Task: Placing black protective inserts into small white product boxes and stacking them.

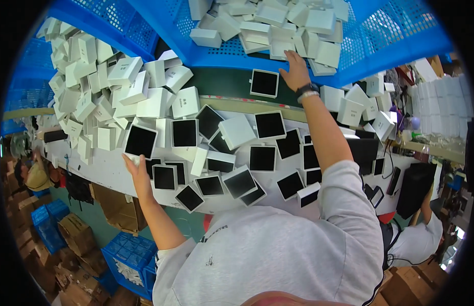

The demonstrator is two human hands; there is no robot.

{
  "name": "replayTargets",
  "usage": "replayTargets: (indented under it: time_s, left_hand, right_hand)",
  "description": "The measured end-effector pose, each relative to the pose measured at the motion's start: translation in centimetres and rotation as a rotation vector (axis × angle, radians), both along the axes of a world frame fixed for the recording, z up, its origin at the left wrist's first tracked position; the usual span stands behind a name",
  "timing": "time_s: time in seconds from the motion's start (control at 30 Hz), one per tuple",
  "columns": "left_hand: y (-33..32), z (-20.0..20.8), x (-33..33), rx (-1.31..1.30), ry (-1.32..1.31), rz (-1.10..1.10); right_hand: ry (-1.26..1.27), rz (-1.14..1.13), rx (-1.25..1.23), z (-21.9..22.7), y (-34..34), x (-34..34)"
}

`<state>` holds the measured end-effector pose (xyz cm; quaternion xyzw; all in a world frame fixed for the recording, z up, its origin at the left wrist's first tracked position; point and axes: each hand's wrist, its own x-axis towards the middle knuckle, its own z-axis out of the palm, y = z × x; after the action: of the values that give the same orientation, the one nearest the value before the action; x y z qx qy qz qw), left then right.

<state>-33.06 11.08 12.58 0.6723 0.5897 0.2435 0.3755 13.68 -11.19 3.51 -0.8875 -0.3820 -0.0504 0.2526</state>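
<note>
My left hand (pixel 140 177) is closed on the lower edge of a small white box with a black insert (pixel 140 140), tilted beside the heap of white boxes. My right hand (pixel 296 72), a dark band on its wrist, reaches to the far side with fingers spread. Its fingertips are at the white boxes (pixel 279 48) in a blue crate (pixel 367 51); whether they touch one I cannot tell. Just left of that hand, another open box with a black insert (pixel 264 83) lies on the green strip. Several more black-lined boxes (pixel 262 158) are scattered over the white table (pixel 109 166).
Closed white boxes (pixel 125 71) are heaped high at the left, and more (pixel 350 111) lie right of my right forearm. Cardboard cartons (pixel 76 233) and a blue basket (pixel 129 257) stand on the floor at the left. Another person's sleeve (pixel 418 242) shows at the right.
</note>
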Motion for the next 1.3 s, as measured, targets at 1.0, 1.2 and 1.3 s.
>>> replayTargets:
  time_s: [1.0,1.2,1.3]
  left_hand:
    - [-15.1,-1.5,15.3,-0.788,-0.740,-0.260]
    - [-10.9,-2.6,7.8,-0.612,-0.807,0.178]
    - [-8.0,-0.1,4.4,-0.451,-0.910,0.243]
  right_hand:
    - [0.207,1.015,-0.073,9.3,-4.4,-15.1]
    - [0.490,0.613,0.065,7.1,-1.9,-17.4]
    - [0.264,0.629,-0.184,2.1,0.2,-19.2]
